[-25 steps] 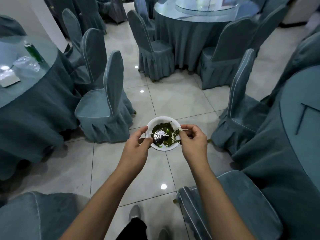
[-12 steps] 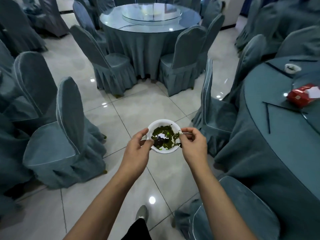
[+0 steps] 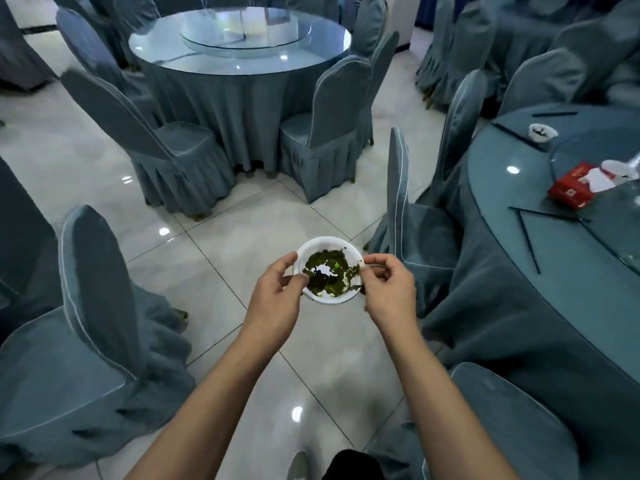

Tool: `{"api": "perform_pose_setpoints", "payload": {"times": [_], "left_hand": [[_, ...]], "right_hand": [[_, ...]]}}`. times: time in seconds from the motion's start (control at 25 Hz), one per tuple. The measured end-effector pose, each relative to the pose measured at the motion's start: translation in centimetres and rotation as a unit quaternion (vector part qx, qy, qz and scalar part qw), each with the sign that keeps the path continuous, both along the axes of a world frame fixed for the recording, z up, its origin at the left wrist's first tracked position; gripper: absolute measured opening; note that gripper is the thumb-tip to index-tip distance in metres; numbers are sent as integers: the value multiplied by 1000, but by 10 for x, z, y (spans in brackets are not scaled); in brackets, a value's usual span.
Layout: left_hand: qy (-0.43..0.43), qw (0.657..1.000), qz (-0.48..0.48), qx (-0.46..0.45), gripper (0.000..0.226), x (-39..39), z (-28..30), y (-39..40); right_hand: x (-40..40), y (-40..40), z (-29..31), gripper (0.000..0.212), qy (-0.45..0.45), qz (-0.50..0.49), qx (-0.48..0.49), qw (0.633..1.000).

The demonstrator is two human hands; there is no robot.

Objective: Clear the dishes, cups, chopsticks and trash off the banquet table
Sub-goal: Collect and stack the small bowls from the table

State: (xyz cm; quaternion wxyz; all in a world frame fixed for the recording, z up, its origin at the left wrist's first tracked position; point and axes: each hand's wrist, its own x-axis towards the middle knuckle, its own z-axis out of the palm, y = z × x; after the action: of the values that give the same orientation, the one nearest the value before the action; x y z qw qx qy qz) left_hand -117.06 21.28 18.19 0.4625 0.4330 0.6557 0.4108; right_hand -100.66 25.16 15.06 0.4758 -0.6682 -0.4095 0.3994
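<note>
White bowl [image 3: 313,249] partly hidden by both hands.

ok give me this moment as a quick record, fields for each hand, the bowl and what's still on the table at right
left hand: left hand grips the bowl's left rim
right hand: right hand pinches the right rim
bowl: white bowl, green leftovers inside, held above the floor
table at right: table bears a red packet, black chopsticks, small cup

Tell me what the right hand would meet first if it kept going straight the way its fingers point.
The right hand points left across the white bowl it pinches, so past that rim it would likely meet the left hand on the opposite rim.
</note>
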Motion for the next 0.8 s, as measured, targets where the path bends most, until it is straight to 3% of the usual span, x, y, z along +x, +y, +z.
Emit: {"api": "perform_pose_setpoints", "payload": {"times": [0.32,0.8], "left_hand": [[2,1000,-29,-3,43,-6,-11,83],[-1,998,-67,8,39,51,-10,294]], "right_hand": [[-2,76,-8,13,-4,-37,0,999],[58,269,-10,14,3,-81,7,997]]}}
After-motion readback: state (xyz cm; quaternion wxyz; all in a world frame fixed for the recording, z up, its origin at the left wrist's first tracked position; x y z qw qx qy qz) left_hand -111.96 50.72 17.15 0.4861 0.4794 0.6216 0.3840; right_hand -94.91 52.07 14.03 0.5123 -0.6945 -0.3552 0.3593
